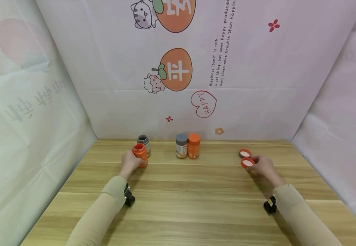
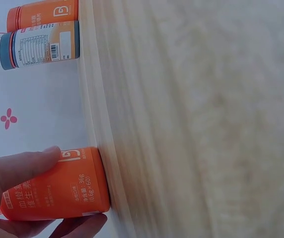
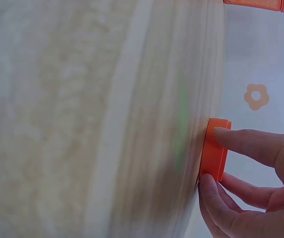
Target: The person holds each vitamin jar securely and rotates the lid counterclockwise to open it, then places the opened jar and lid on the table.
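My left hand (image 1: 130, 162) grips an uncapped orange bottle (image 1: 141, 157) that stands upright on the table, thumb on one side and fingers on the other in the left wrist view. Just behind it stands an open grey-necked bottle (image 1: 147, 146), partly hidden. Over on the right, my right hand (image 1: 262, 166) pinches an orange cap (image 3: 214, 149) by its rim, its white inside facing up in the head view. Right behind that cap lies a grey cap (image 1: 241, 154) with an orange inner rim, also inside up.
At the back middle, a grey-capped bottle (image 1: 182, 146) and an orange capped bottle (image 1: 194, 146) stand side by side. A printed cloth wall (image 1: 128, 112) rises at the table's (image 1: 178, 198) back edge, with cloth at both sides.
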{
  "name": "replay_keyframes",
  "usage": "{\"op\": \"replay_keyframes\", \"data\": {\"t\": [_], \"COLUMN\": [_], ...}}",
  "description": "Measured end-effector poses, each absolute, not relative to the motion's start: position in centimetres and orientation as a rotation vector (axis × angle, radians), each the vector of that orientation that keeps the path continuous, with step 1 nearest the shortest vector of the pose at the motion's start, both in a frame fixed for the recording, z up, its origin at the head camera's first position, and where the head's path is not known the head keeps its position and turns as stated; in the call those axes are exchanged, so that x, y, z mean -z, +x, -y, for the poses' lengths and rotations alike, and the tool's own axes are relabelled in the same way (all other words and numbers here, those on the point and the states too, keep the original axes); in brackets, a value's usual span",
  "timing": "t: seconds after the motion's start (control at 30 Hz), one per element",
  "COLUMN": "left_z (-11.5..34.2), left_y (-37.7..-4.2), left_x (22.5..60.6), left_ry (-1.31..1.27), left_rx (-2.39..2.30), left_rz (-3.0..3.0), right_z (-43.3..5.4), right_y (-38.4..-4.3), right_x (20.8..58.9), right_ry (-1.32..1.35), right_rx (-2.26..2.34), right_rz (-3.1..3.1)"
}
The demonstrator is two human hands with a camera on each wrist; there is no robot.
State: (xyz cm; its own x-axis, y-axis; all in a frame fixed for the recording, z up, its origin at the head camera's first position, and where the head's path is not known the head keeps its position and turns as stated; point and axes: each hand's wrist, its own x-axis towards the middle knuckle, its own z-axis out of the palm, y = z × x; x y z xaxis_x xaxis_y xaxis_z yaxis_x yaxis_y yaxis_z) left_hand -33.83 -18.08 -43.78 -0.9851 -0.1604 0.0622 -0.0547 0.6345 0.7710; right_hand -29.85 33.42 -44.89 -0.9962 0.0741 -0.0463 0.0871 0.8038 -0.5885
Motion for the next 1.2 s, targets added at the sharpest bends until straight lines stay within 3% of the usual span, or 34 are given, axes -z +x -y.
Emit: {"op": "replay_keyframes", "data": {"t": [0.73, 1.2], "left_z": [18.2, 18.6], "left_y": [-33.3, -31.3], "left_x": [43.6, 43.5], "left_ry": [0.151, 0.113], "left_rx": [1.277, 1.251], "left_rz": [2.736, 2.786], "right_z": [-34.0, -34.3], "right_y": [-29.2, -27.9], "right_x": [44.7, 44.5], "right_ry": [0.123, 0.136], "right_rx": [1.002, 0.936], "right_rz": [-2.953, -2.943]}}
